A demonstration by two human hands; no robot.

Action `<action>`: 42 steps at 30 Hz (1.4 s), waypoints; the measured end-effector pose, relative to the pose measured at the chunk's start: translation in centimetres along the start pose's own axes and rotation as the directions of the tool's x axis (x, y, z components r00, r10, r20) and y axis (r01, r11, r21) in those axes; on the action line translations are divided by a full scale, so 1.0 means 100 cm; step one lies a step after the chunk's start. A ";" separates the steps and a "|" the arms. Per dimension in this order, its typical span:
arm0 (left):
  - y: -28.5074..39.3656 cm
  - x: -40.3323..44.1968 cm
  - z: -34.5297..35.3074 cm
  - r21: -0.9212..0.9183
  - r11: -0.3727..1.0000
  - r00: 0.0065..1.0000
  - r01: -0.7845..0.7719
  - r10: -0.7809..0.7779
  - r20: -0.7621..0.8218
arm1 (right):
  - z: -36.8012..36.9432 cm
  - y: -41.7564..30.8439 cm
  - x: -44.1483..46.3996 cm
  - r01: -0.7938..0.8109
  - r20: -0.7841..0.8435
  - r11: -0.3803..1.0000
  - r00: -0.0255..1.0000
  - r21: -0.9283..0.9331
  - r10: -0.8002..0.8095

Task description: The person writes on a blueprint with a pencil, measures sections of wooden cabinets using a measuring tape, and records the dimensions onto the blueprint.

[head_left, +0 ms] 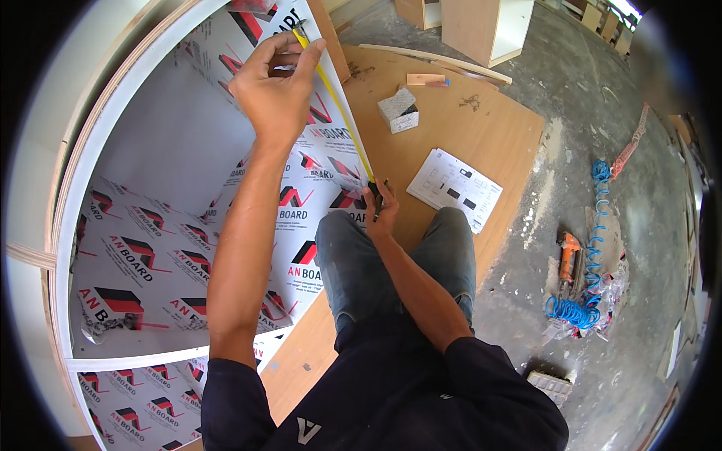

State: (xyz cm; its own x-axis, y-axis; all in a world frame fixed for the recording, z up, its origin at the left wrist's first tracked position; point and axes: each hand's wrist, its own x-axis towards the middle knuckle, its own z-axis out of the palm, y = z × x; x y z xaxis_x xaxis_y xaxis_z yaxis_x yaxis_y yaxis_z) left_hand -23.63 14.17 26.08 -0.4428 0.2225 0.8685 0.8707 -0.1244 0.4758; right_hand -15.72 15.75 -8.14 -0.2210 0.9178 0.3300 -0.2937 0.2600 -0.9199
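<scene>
"So, where's the tape (344,120)?"

"Strung between the two hands, along the right edge of the printed panel (323,146). Its long axis slants from the far end at upper left down to the near end by the knees (449,225)."

"Which hand has which end?"

"The left hand (277,92) has the far one, reaching well out. The right hand (384,216) is nearer the body, at the dark case (373,187)."

"And the grips?"

"Left: thumb and forefinger pinch the blade just short of its tip, other fingers loosely curled. Right: fingers wrapped round the case, a slim dark stick (376,219) among them; how tightly, I can't tell."
</scene>
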 end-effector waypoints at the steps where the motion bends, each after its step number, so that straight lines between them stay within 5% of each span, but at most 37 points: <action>1: -0.003 -0.002 0.000 0.000 1.000 1.000 0.002 -0.002 -0.002 | -0.001 0.000 -0.001 -0.057 0.012 0.997 0.998 0.049 0.056; 9: -0.007 -0.001 0.008 0.110 0.968 0.969 -0.225 0.234 -0.074 | -0.008 -0.013 0.001 -0.131 0.086 0.989 0.988 0.070 0.125; 19: -0.012 0.009 0.010 0.073 0.980 0.979 -0.185 0.190 -0.074 | -0.017 -0.024 0.011 -0.075 0.122 0.997 0.990 0.024 0.071; 24: -0.009 0.015 0.007 -0.127 0.991 0.999 -0.041 0.041 -0.002 | -0.017 -0.025 0.014 -0.092 0.130 0.996 0.987 -0.011 0.093; 30: 0.005 0.027 0.000 -0.137 0.976 0.979 0.171 -0.153 0.136 | -0.019 -0.016 0.017 -0.083 0.157 0.994 0.983 -0.069 0.093; 42: 0.006 0.027 -0.003 -0.093 0.992 0.979 0.086 -0.067 0.193 | -0.018 -0.017 0.016 -0.121 0.153 0.992 0.980 -0.026 0.123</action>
State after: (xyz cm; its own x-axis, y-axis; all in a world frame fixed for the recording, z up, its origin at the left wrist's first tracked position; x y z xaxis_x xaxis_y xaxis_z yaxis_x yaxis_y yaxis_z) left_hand -24.38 14.43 28.78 -0.4504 0.4131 0.7915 0.8056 -0.1941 0.5597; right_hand -13.95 17.32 -6.41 -0.3955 0.8859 0.2425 -0.2405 0.1549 -0.9582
